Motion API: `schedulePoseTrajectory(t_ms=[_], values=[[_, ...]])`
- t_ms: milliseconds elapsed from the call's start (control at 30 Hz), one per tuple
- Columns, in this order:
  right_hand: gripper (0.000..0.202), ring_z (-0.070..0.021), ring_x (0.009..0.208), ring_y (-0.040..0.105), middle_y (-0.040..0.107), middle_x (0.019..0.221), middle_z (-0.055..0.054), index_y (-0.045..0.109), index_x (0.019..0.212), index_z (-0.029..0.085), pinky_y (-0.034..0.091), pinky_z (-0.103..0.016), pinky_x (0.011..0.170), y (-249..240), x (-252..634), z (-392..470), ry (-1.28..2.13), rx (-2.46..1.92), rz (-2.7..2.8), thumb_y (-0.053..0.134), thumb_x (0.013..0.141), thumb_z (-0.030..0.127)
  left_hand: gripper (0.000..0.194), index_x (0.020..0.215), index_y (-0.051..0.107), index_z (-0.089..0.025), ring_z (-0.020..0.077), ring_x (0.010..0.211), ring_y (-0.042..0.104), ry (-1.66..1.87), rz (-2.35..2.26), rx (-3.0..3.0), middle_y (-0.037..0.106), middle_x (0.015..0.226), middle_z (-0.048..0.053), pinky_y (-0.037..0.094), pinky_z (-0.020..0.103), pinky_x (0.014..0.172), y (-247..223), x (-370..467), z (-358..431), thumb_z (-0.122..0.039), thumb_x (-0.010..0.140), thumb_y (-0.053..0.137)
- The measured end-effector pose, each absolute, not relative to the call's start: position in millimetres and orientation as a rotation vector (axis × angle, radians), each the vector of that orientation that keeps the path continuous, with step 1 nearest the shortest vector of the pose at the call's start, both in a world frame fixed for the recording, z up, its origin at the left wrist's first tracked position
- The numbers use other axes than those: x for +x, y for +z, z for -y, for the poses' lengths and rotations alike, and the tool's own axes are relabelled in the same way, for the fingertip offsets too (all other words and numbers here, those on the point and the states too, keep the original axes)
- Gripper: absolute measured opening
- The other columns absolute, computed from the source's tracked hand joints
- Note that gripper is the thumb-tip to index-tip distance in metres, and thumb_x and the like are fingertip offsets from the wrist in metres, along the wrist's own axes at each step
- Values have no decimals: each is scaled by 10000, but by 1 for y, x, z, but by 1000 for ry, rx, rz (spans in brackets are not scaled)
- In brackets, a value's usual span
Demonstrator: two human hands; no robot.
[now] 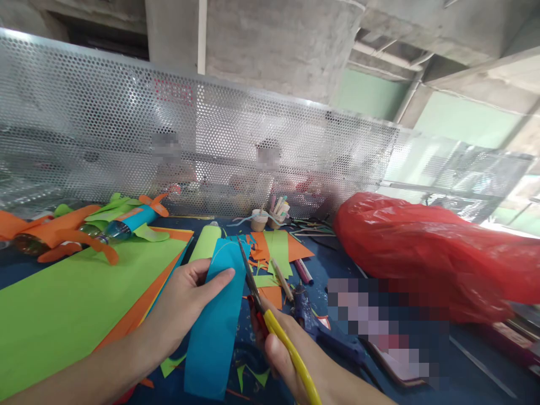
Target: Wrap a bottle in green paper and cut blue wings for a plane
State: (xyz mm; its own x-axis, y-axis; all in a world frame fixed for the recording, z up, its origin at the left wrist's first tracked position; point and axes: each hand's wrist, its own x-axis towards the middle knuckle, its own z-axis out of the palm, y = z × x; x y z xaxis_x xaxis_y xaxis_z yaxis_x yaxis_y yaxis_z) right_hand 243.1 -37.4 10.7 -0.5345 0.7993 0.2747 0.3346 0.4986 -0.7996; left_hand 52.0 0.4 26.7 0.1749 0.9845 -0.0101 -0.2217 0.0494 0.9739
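A long strip of blue paper (219,320) is pinched between the thumb and fingers of my left hand (189,304). Its top end is rounded, with a pale curved line along the edge. My right hand (278,337) grips scissors (274,323) with yellow and red handles. The scissor blades point up and away, along the right edge of the strip near its rounded top. Whether the blades have paper between them is hard to tell. Behind the strip stands a green paper-wrapped roll or bottle (205,243).
Large green sheets (97,298) lie left, below bottles wrapped in orange (67,226) and blue paper (141,218). Scraps (278,247), a marker (304,271) and a glue gun (316,323) lie right of centre. A red plastic bag (422,253) bulges before a perforated metal screen (253,135).
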Motion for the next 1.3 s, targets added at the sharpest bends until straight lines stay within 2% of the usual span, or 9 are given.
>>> schedulePoseTrajectory(t_ms=[167,400,567,667,800,967,1300], values=[[624,-119,567,344,412,673,32,465,986,187,296,-248,496,11,242,38,964,-901,2060,245,871,759,234,782,727,-209,197,595,680,1168,-911,1074,729,675,-1,556,281,579,27,53,1,-420,699,782],[570,-111,526,350,431,657,25,464,955,192,287,-234,454,8,244,36,943,-898,2081,244,902,715,230,802,740,-193,183,593,677,1140,-848,1029,734,668,10,562,286,604,26,55,4,-406,723,774],[649,-141,535,427,443,619,20,504,969,198,377,-255,489,12,242,37,983,-926,2044,223,860,773,217,769,742,-178,180,585,669,1148,-809,981,736,664,20,558,281,592,24,58,6,-382,712,791],[698,-178,570,501,489,603,3,540,1067,196,445,-281,533,15,240,39,1007,-946,2020,229,850,782,209,775,747,-177,190,628,685,1150,-762,950,750,701,31,568,286,618,22,61,8,-371,714,792],[718,-209,632,577,579,684,-42,545,1179,187,503,-307,602,21,238,43,993,-963,2012,236,870,756,205,833,762,-183,199,692,704,1155,-731,925,771,774,46,584,312,699,20,64,10,-355,725,789],[745,-234,742,604,601,718,-65,585,1105,164,510,-308,667,23,238,44,954,-999,2011,214,867,765,226,842,767,-184,199,671,697,1161,-740,925,771,781,59,583,313,672,20,64,9,-360,706,801],[709,-160,587,489,509,632,-11,555,938,180,420,-254,524,12,239,42,961,-1063,1994,187,859,780,189,729,741,-178,170,623,670,1165,-756,968,746,706,37,575,295,663,17,65,9,-364,738,774]])
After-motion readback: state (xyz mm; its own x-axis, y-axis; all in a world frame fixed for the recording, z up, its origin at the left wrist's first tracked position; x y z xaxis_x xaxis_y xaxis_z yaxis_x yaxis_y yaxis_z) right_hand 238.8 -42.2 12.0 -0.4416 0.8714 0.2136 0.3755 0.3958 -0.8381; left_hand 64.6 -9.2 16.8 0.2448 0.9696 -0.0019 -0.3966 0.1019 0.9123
